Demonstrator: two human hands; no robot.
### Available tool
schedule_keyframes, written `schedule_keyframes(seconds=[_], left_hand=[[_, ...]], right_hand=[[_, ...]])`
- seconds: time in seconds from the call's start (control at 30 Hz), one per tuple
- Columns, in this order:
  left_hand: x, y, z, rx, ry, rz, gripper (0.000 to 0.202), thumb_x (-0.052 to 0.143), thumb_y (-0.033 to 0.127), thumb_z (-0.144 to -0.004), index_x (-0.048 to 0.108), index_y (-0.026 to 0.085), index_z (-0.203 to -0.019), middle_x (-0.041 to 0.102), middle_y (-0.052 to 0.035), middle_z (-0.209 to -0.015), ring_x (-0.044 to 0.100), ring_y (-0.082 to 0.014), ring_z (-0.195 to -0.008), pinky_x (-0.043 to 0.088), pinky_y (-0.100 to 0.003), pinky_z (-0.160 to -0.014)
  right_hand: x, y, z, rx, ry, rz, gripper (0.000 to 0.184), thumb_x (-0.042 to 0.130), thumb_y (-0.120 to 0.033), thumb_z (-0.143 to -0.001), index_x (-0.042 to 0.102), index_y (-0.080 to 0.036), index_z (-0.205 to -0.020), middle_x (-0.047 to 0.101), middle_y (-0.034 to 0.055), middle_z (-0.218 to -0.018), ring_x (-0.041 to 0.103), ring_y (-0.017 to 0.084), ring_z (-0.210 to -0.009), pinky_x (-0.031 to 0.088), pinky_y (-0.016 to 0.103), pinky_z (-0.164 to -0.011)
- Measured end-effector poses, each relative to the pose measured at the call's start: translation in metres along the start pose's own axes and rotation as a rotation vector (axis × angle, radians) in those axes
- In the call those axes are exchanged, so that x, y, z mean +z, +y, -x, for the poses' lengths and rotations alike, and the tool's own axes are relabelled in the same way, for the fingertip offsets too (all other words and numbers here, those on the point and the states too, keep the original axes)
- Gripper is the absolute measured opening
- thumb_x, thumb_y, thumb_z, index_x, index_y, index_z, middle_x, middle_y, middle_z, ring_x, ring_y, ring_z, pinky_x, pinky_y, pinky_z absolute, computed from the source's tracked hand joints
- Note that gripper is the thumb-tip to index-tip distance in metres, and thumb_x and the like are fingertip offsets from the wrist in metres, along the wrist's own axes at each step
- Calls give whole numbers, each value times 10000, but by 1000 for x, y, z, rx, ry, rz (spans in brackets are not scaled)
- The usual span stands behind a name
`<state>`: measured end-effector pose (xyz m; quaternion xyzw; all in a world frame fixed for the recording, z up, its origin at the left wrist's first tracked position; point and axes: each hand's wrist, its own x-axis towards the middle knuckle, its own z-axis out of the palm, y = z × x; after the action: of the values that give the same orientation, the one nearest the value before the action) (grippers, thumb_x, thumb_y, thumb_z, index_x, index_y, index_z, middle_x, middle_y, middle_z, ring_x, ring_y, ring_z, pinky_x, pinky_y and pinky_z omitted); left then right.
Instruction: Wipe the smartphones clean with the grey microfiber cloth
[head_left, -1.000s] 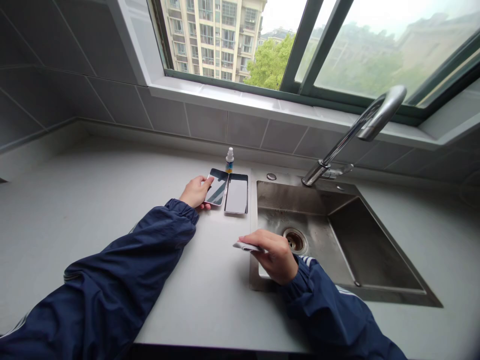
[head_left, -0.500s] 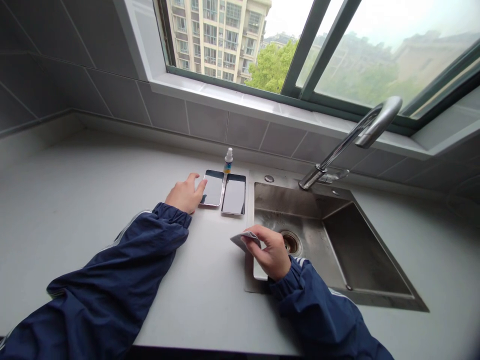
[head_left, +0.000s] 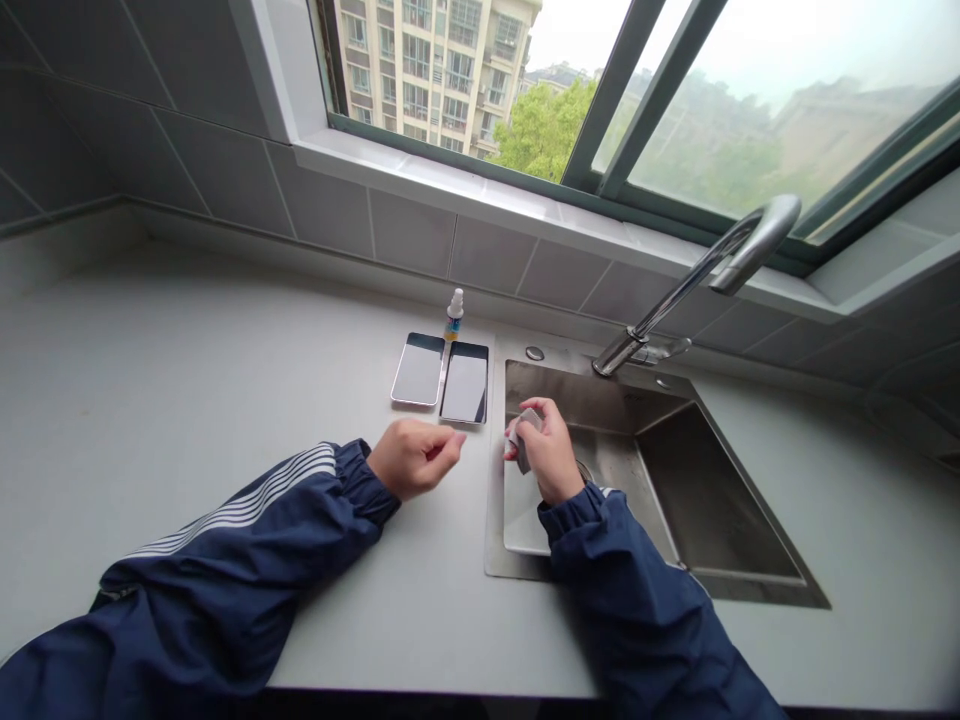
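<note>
Beside the stainless steel sink (head_left: 720, 500), on the pale grey countertop (head_left: 187, 380), the left hand (head_left: 412, 458) rests curled and empty. The right hand (head_left: 551, 460) pinches a small grey cloth (head_left: 525, 432) above the sink's edge. Beyond lie the left glossy phone (head_left: 418, 369) and the right glossy phone (head_left: 465, 383), side by side. The label on the tiny white-capped spray bottle (head_left: 454, 318) is unreadable.

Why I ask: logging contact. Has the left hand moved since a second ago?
Yes: against the spray bottle, the left hand has drawn back toward the person, off the left phone.

navy white-striped sleeve (head_left: 247, 530), grey cloth (head_left: 523, 440), steel-grey sink (head_left: 675, 500)
</note>
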<state>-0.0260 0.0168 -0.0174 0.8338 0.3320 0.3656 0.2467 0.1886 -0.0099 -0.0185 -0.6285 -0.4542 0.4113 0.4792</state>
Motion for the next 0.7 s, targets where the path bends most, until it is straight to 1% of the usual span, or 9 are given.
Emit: schedule_keyframes(seconds=[0.03, 0.07, 0.1, 0.13, 0.2, 0.27, 0.4, 0.5, 0.7], left_hand=[[3, 1, 2, 51, -64, 20, 462, 513, 350, -907, 343, 197, -506, 299, 41, -491, 277, -95, -463, 263, -275, -517], [4, 2, 3, 87, -109, 43, 445, 520, 334, -902, 348, 197, -514, 307, 42, -493, 268, -95, -466, 254, -279, -517], [4, 2, 3, 106, -134, 68, 431, 522, 319, -899, 352, 197, -522, 311, 44, -494, 261, -95, -468, 245, -282, -517], [3, 1, 2, 110, -141, 94, 423, 522, 308, -900, 352, 197, -529, 307, 45, -495, 255, -95, -468, 236, -284, -516], [0, -1, -2, 81, -105, 138, 425, 519, 304, -906, 344, 198, -533, 284, 49, -497, 248, -93, -469, 229, -284, -513], [-5, -3, -5, 43, -52, 170, 441, 499, 312, -925, 321, 201, -537, 253, 52, -506, 243, -92, -472, 230, -281, -509], [-9, -2, -8, -20, 32, 229, 460, 460, 322, -957, 268, 207, -555, 226, 51, -530, 249, -89, -484, 240, -271, -504], [-9, -1, -7, -28, 28, 264, 457, 478, 325, -952, 288, 202, -555, 242, 51, -530, 256, -84, -484, 238, -270, -504], [-7, -1, -6, -53, 37, 290, 458, 506, 344, -939, 323, 201, -545, 259, 50, -526, 266, -87, -490, 241, -278, -509]], right_hand=[[2, -2, -5, 53, -35, 26, 202, 565, -337, -924, 508, -207, -1068, 611, -48, -692, 531, 103, -474, 522, 249, -476], [4, -4, -11, 105, -69, 60, 216, 587, -344, -933, 547, -187, -1076, 623, -33, -709, 544, 104, -491, 529, 252, -489], [6, -6, -16, 151, -94, 97, 241, 606, -353, -943, 581, -168, -1096, 656, 0, -791, 597, 119, -570, 556, 273, -547], [9, -8, -21, 192, -109, 135, 274, 617, -360, -955, 599, -157, -1138, 679, 39, -929, 653, 147, -706, 585, 312, -643], [14, -11, -30, 260, -125, 202, 329, 621, -361, -969, 594, -162, -1230, 640, 84, -1189, 665, 205, -981, 583, 399, -832], [18, -14, -36, 321, -146, 250, 341, 612, -356, -976, 584, -178, -1265, 602, 93, -1284, 637, 230, -1083, 559, 440, -908], [22, -23, -42, 431, -226, 307, 326, 608, -358, -977, 594, -181, -1250, 610, 94, -1274, 641, 227, -1071, 561, 431, -906], [24, -31, -44, 483, -279, 321, 330, 611, -358, -975, 594, -177, -1250, 610, 97, -1273, 642, 228, -1071, 561, 431, -905], [19, -33, -49, 486, -348, 247, 337, 613, -357, -974, 588, -177, -1258, 609, 94, -1272, 642, 228, -1071, 562, 436, -902]])
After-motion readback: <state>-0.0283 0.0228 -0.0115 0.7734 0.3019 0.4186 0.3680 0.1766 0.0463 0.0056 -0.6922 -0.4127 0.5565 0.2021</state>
